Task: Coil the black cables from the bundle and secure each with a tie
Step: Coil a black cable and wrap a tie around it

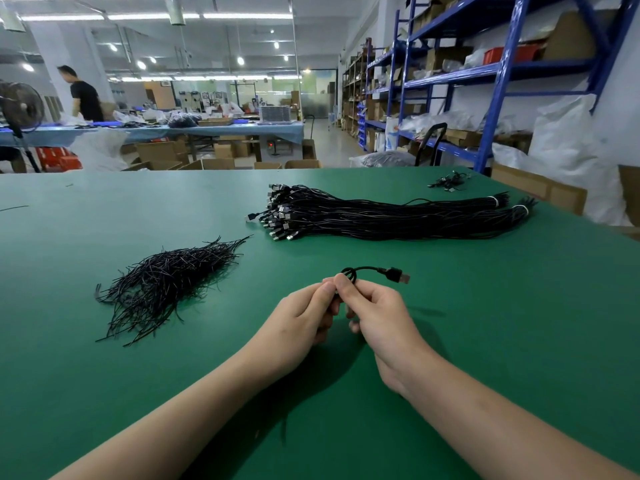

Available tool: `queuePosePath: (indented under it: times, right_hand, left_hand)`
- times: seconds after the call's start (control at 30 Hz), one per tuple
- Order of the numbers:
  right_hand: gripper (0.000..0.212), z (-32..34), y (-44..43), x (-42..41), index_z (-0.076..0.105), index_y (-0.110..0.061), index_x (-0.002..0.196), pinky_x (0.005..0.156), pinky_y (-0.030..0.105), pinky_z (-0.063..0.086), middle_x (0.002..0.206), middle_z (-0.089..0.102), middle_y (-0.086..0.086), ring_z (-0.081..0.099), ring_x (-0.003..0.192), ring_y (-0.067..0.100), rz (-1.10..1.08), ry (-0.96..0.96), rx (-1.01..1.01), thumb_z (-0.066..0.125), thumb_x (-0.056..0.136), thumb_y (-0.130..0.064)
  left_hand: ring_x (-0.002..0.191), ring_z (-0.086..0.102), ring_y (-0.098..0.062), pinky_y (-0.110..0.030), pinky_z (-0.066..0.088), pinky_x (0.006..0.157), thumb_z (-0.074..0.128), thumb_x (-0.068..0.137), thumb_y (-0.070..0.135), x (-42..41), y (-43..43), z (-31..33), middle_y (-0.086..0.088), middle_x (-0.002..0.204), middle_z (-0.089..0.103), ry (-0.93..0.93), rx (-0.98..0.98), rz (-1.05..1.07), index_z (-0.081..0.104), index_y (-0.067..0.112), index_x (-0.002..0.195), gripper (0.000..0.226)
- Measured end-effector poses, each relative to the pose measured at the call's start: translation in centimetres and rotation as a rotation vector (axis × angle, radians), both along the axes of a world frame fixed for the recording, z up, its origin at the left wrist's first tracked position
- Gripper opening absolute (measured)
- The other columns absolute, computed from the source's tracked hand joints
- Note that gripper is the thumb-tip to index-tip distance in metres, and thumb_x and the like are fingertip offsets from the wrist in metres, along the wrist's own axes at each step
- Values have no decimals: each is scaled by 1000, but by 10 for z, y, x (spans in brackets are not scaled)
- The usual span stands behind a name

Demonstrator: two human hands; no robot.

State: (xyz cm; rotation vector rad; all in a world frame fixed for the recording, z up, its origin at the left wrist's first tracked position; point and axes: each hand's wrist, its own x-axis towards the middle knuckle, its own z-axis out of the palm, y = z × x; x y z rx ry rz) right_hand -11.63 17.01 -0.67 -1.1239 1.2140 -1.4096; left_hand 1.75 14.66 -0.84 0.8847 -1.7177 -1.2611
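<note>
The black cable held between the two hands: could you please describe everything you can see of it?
The thin black cable looks rubber-sheathed and is wound into a small coil, mostly hidden by fingers, so its turns cannot be counted. One short end arches out to the right and ends in a black USB plug with a metal tip. The left hand and right hand pinch the coil between them, over the green table.

Coiled cable (pixel 367 269) mostly hidden between left hand (pixel 298 317), right hand (pixel 375 311); forearms (pixel 173 420) cut off.
</note>
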Motion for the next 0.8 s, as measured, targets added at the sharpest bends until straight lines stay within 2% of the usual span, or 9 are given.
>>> queuePosePath:
  times: [0.1,0.23,0.37,0.43,0.53,0.63,0.67,0.73,0.8]
  right_hand:
    - [22,-1,2,-3,80,-17,93,52,10,38,57,57,-14,49,51,-2,-12,-28,-28,64,97,-32]
    - [24,3,4,-11,79,-14,85,48,18,36,59,54,-2,42,52,6,25,-8,-82,64,98,-27]
    - [24,7,4,-20,78,-12,85,47,18,37,57,53,-1,42,50,7,51,47,-99,64,98,-26]
    - [23,9,4,-22,77,-13,85,48,16,36,57,54,-2,43,50,5,75,89,-106,64,98,-27]
    - [24,14,5,-25,75,-13,85,50,12,37,58,58,1,48,49,5,137,114,-132,62,99,-27]
    - [24,16,7,-26,72,-8,88,51,12,39,66,68,19,56,50,12,227,104,-145,60,101,-26]
    - [24,16,7,-25,71,-9,87,51,10,39,64,69,15,57,51,10,242,102,-143,60,101,-25]
    - [22,15,6,-24,72,-13,85,51,8,39,56,64,-5,57,52,4,244,114,-132,61,100,-25]
    - [21,13,5,-23,73,-16,83,52,9,39,55,57,-10,52,54,5,233,136,-124,63,99,-26]
  left_hand:
    - [54,28,-9,-19,28,49,33,110,31,-2,5,1,11,60,33,-6,78,-67,48,10,84,36]
    - [63,47,-21,-27,37,56,30,111,36,5,6,10,0,68,54,-123,35,-114,59,10,92,43]
    - [78,52,-18,-29,40,68,47,101,52,14,3,14,-1,89,69,-192,65,-121,75,17,101,45]
    - [86,55,-15,-25,40,70,55,96,59,17,2,17,-1,99,72,-169,151,-154,78,20,108,46]
    - [93,64,-11,-20,42,68,53,95,56,22,2,22,-2,107,73,-94,251,-253,77,19,112,47]
    - [94,65,-12,-23,43,72,54,95,54,26,3,25,-4,107,72,-56,311,-330,78,20,108,43]
    - [95,66,-12,-24,45,74,56,93,53,27,3,25,-4,105,73,-50,329,-343,78,20,109,42]
    - [93,70,-14,-23,52,74,62,89,48,29,3,25,-4,100,75,-30,364,-358,78,19,111,40]
    - [88,71,-15,-23,55,72,67,88,42,29,2,24,-5,95,75,-19,366,-354,79,18,107,33]
